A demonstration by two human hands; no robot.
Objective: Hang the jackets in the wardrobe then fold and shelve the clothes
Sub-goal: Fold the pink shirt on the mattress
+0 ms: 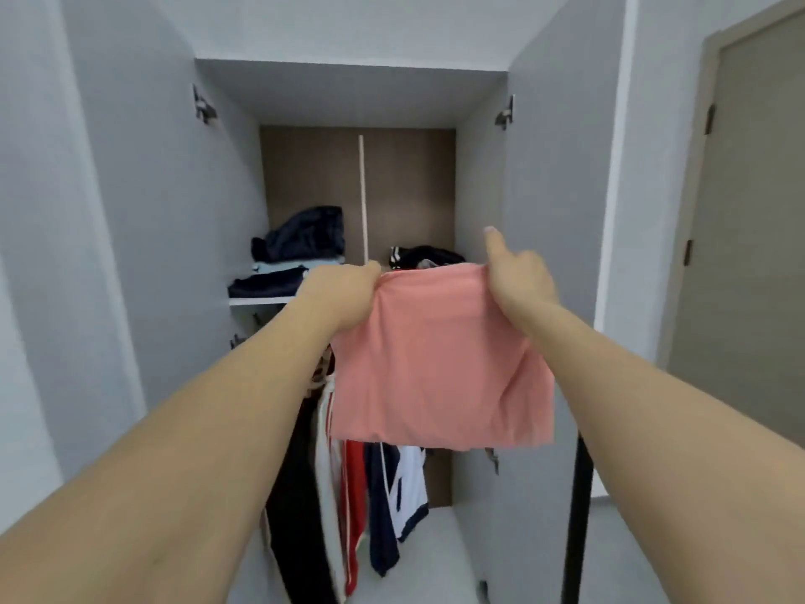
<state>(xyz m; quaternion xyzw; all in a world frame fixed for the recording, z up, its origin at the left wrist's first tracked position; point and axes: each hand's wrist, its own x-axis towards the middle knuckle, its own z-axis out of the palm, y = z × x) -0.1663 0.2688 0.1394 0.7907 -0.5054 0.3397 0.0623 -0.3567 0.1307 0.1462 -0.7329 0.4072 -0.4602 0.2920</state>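
A: Head view. We hold a pink garment (440, 364) up in front of the open wardrobe (549, 211). Why by the top edge?

B: So that it hangs flat. Our left hand (344, 294) bunches one upper corner in curled fingers; our right hand (520, 276) pinches the other, with one finger sticking up free of the cloth. Both hands grip it, and the fabric drops straight between them, doubled over by the look of it.

A: Where does it sit relative to the shelf (257, 301)?

B: Its top edge is about level with the shelf and in front of it, not yet resting on it. We judge that this height suits sliding it in.

A: What does the shelf carry?

B: A dark pile (300, 237) at left, over paler folded items, and a second dark heap (424, 255) at right, behind the pink cloth.

A: And below?

B: The jackets (348, 494) hang under the shelf: black, white, red, navy. We take the hanging step as done, and this piece as part of the shelving.
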